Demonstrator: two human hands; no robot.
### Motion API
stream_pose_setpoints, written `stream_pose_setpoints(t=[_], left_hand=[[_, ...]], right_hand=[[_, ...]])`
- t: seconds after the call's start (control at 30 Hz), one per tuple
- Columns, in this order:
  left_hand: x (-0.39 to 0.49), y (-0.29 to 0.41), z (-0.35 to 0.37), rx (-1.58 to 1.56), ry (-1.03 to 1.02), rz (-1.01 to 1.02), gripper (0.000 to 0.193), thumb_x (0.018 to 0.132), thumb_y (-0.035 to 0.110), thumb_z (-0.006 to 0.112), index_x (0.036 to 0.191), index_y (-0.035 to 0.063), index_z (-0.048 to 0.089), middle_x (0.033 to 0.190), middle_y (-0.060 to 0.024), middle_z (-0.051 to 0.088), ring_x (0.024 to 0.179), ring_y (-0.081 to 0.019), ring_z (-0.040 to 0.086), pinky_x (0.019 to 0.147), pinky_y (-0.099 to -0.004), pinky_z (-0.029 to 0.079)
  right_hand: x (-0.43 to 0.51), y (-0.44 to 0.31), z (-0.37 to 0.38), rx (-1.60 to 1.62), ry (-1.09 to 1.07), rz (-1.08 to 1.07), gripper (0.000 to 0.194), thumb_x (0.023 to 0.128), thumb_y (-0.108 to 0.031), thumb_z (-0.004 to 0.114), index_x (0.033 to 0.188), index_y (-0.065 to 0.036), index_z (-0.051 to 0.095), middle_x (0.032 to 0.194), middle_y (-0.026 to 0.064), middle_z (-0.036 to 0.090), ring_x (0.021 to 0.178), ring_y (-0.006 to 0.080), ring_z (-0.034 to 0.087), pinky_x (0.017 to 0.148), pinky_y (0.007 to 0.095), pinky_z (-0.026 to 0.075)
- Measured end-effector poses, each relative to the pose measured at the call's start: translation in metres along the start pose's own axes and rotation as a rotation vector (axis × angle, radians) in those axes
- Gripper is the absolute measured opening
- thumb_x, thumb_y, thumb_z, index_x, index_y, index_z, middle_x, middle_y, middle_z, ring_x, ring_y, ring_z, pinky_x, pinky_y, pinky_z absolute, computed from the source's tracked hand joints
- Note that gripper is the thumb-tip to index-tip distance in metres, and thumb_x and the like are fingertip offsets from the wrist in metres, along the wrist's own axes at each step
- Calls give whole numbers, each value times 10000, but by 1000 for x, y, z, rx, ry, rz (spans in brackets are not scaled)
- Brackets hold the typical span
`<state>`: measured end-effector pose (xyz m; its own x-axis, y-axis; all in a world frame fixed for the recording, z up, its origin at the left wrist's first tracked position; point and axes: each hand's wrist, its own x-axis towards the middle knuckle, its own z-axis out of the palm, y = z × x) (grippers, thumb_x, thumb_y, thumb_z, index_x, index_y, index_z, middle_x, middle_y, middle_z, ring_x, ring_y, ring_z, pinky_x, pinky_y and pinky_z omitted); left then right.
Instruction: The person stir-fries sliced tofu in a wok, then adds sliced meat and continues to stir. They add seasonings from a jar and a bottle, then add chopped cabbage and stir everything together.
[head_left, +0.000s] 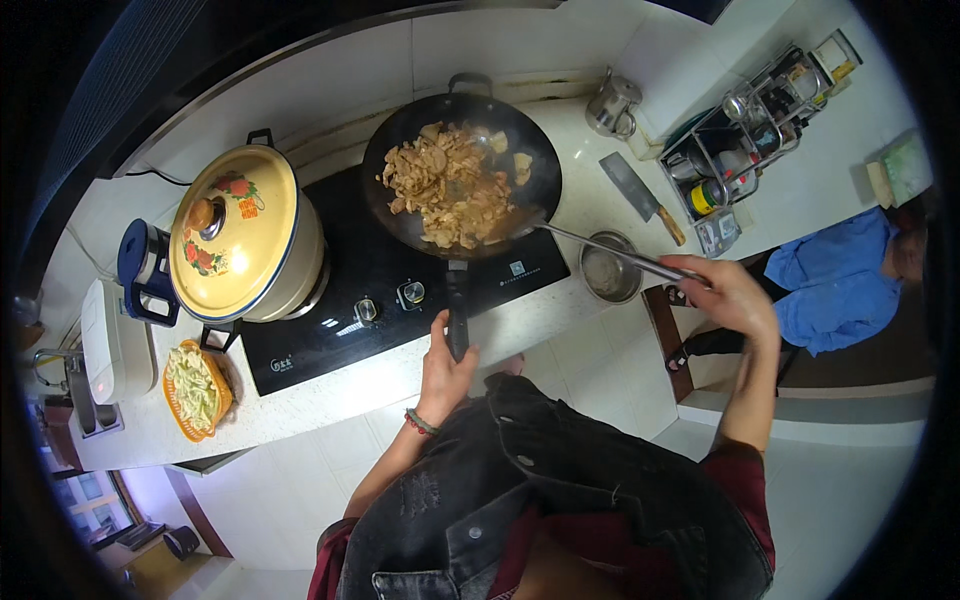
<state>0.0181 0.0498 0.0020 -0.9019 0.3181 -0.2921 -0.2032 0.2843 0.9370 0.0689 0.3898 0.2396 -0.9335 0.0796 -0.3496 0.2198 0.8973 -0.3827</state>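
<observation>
A dark wok (405, 217) sits on the right side of a black glass cooktop (337, 262). Browned sliced meat (439, 169) is heaped in it, with a few paler pieces at the right side. My left hand (445, 367) grips the wok's black handle (456, 307). In my right hand (724, 296) is the long metal handle of a cooking spatula (592, 244). The spatula's head reaches into the lower right of the wok, against the meat, and is partly blurred. Below the spatula's handle stands a round metal bowl (628, 281) on the counter.
A lidded yellow enamel pot (262, 247) occupies the left burner. Sliced green vegetables fill an orange basket (223, 397) at the counter's left. A cleaver (630, 184), metal pitcher (611, 101) and condiment rack (731, 142) are at right. A person in blue (840, 277) is beyond the counter's right end.
</observation>
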Motion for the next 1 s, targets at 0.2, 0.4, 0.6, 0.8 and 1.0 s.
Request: stream_pose_setpoints(t=[0.2, 0.4, 0.6, 0.8, 1.0], left_hand=[[1, 3, -7, -50, -74, -12, 662, 866, 137, 620, 1426, 50, 279, 873, -205, 662, 728, -325, 678, 676, -387, 528], [1, 8, -8, -119, -76, 34, 680, 890, 86, 611, 1451, 37, 231, 652, -38, 540, 469, -123, 524, 434, -275, 427], [2, 4, -10, -122, -72, 33, 703, 887, 87, 611, 1465, 45, 213, 674, -69, 567, 475, -132, 536, 439, -286, 435], [1, 4, -10, -120, -81, 19, 700, 883, 100, 613, 1460, 57, 218, 686, -84, 571, 493, -144, 549, 461, -294, 440], [1, 12, -13, -95, -84, -7, 674, 878, 133, 614, 1442, 75, 249, 689, -78, 567, 546, -161, 568, 511, -303, 450]], right_hand=[[81, -35, 58, -204, 60, -119, 376, 886, -127, 604, 1262, -122, 585, 1030, 186, 660, 877, 290, 651, 740, 403, 507], [143, -10, 109, 115, 290, -158, 355, 899, -152, 617, 1247, -98, 574, 862, 146, 623, 769, 252, 610, 678, 357, 492], [89, -5, -3, 269, 48, 160, 349, 968, -172, 532, 1288, -39, 565, 671, 5, 546, 481, 59, 441, 424, 215, 368], [169, -6, 30, 280, -35, 279, 360, 965, -211, 537, 1290, -64, 582, 696, 14, 551, 542, 77, 501, 444, 272, 399], [161, -24, 72, -79, 235, -441, 415, 891, -201, 640, 1281, -70, 587, 853, 163, 670, 683, 235, 634, 618, 341, 496]])
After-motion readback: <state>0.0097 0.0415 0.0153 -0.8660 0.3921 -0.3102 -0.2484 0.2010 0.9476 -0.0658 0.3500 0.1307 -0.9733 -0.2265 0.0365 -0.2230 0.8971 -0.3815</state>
